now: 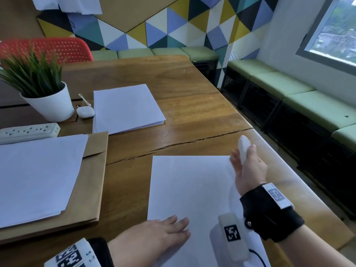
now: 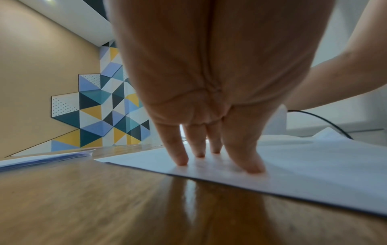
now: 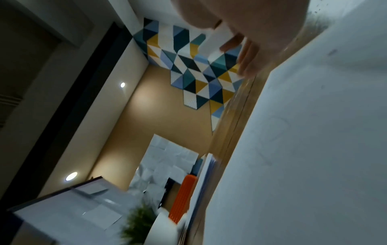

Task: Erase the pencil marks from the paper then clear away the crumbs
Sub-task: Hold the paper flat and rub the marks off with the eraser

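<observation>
On the wooden table (image 1: 192,116), right in front of me, lies the single sheet of paper (image 1: 188,189) I am working on, flat and square to my body. My left hand (image 1: 154,236) rests on its near left corner with fingers (image 2: 182,159) straight and spread a little, tips pressing the sheet down; the left wrist view shows them planted just inside the edge. My right hand (image 1: 248,168) sits at the far right corner, fingers curled round a white eraser (image 1: 243,149) that pokes out past the fingertips. From above the sheet looks blank, but the right wrist view shows faint pencil marks (image 3: 274,131) and dark specks I take for crumbs (image 3: 333,52) near the far edge.

I judge the paper to be light, thin and quick to slide or crease on this glossy wood, so it needs pinning close to wherever I rub, with strokes running away from the holding hand. The eraser seems firm and small; a short grip near its working end should give control. Crumbs will scatter easily, so a gentle sweep off the right edge suits them.
</observation>
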Demonstrator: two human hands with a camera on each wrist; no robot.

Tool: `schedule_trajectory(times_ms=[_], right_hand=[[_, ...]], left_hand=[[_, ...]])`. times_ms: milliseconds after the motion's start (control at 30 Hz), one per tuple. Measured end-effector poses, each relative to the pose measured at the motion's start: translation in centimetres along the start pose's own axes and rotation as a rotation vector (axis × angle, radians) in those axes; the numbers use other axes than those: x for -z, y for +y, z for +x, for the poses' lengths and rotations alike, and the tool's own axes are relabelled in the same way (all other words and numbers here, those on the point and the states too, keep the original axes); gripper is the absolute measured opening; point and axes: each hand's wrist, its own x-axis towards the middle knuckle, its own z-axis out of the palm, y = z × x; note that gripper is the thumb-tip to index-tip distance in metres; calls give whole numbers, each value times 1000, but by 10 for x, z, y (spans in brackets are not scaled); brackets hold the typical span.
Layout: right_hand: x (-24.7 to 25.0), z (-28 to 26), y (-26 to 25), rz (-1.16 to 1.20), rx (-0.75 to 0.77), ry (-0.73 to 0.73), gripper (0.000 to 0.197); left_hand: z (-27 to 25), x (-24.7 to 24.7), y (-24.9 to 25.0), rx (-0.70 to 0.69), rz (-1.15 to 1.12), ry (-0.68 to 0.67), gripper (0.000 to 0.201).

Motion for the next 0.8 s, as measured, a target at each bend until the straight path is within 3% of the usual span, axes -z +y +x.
schedule_trajectory(times_ms=[67, 133, 233, 367, 400, 433, 500, 567, 600, 633, 700, 767, 800], right_hand=[[-4, -16, 3, 22, -219, -233, 36], [-9, -30, 10, -132, -450, -435, 36], [-13, -22, 16, -224, -558, -489, 36], [-18, 16, 6, -3, -177, -63, 45], [-17, 21, 2, 14, -116, -12, 46], [-18, 20, -1, 38, -127, -34, 45], [-21, 7, -1, 21, -300, -229, 38], [-21, -10, 5, -163, -463, -448, 36], [-20, -14, 9, -249, -491, -489, 36], [-19, -14, 12, -264, -479, -463, 37], [-14, -6, 12, -223, -274, -270, 34], [-6, 3, 1, -320, -42, -67, 29], [-1, 4, -4, -353, 2, -37, 28]], left_hand=[[-2, 4, 2, 13, -13, -18, 58], [-2, 4, 1, 7, 12, -43, 60], [-5, 9, 4, -6, -17, -25, 58], [-5, 6, 3, 4, -19, -25, 57], [-6, 6, 3, 12, -9, -35, 58], [-5, 7, 3, 19, -6, -30, 58], [-5, 10, 5, 35, -30, -11, 59], [-6, 7, 1, 66, -51, -21, 57], [-6, 7, 0, 69, -59, 31, 58], [-7, 9, 0, 57, -39, 98, 65], [-11, 13, 2, 27, -57, 153, 69], [-17, 20, 4, 63, -175, 28, 64], [-16, 28, 6, 88, -227, -10, 56]])
